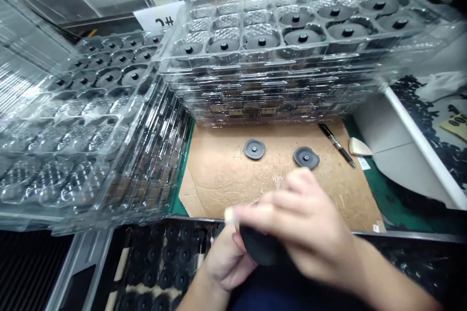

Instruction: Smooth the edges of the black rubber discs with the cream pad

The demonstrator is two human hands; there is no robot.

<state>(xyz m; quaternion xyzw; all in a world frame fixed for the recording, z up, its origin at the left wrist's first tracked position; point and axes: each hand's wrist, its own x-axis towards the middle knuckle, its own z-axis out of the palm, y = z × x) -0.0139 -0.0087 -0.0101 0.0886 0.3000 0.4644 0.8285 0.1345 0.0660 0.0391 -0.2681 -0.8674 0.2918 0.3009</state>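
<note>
Both hands (277, 238) pinch black disc (260, 248) between them.

Bright overhead light glares off the clear trays (255, 82); motion blur smears the hands (292, 223).

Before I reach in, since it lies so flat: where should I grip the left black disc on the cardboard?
Probably pinch the left black disc by its thin rim, coming from above on the near side; it lies flat on the cardboard, with only a small centre nub raised.
</note>
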